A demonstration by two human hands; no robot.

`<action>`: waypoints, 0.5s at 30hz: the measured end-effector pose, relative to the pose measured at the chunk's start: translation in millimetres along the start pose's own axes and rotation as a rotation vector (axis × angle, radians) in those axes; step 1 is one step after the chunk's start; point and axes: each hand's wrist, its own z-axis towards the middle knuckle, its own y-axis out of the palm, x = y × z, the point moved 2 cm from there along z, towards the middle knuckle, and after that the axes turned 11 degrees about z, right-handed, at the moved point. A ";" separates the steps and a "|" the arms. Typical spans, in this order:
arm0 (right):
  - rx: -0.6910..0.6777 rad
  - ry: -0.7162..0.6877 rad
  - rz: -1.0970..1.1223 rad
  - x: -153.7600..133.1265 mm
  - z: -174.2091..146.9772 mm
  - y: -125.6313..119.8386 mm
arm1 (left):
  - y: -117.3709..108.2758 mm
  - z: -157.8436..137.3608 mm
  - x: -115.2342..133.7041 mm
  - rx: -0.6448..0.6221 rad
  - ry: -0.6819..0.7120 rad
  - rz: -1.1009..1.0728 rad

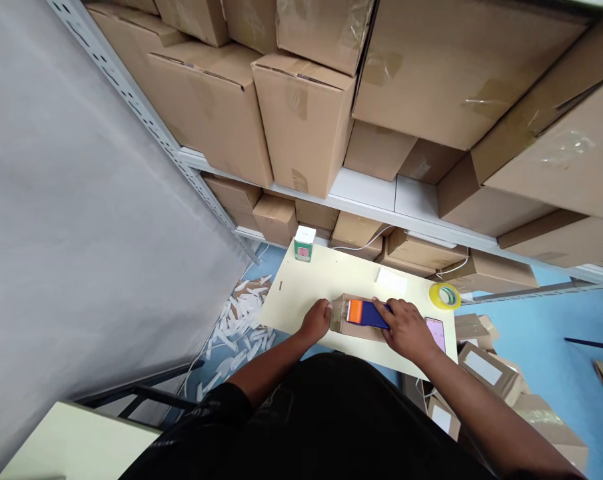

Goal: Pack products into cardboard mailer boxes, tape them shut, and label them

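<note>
A small cardboard box (337,316) lies on the pale yellow table in front of me, with tape across its left end. My left hand (317,321) is closed at that end, its curled fingers against the box. Lying over the box top is a blue-and-orange tape dispenser (368,313), its toothed orange end pointing left. My right hand (406,328) is wrapped over the dispenser's blue right part; some of its fingers are hidden. Whether any tape runs from the dispenser to the box I cannot tell.
On the table (301,287) are a green-and-white small box (304,244), a yellow tape roll (445,296), a phone (435,333) and white paper (391,281). Shelves of cartons (301,120) rise behind. Paper scraps (241,320) litter the floor left; parcels (491,367) pile up right.
</note>
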 end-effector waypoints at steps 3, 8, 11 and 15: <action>-0.010 0.014 -0.014 -0.1 1.2 3.3 | 10.7 1.8 5.2 -0.053 0.051 0.059; 0.001 0.040 -0.010 -1.7 1.5 6.0 | -11.1 3.6 5.9 -0.023 0.155 0.085; 0.005 0.044 0.007 -3.6 2.6 5.4 | -32.4 0.8 19.2 -0.048 0.439 0.041; 0.002 0.064 0.021 -2.0 3.0 4.8 | -34.1 3.0 41.0 -0.207 0.538 0.077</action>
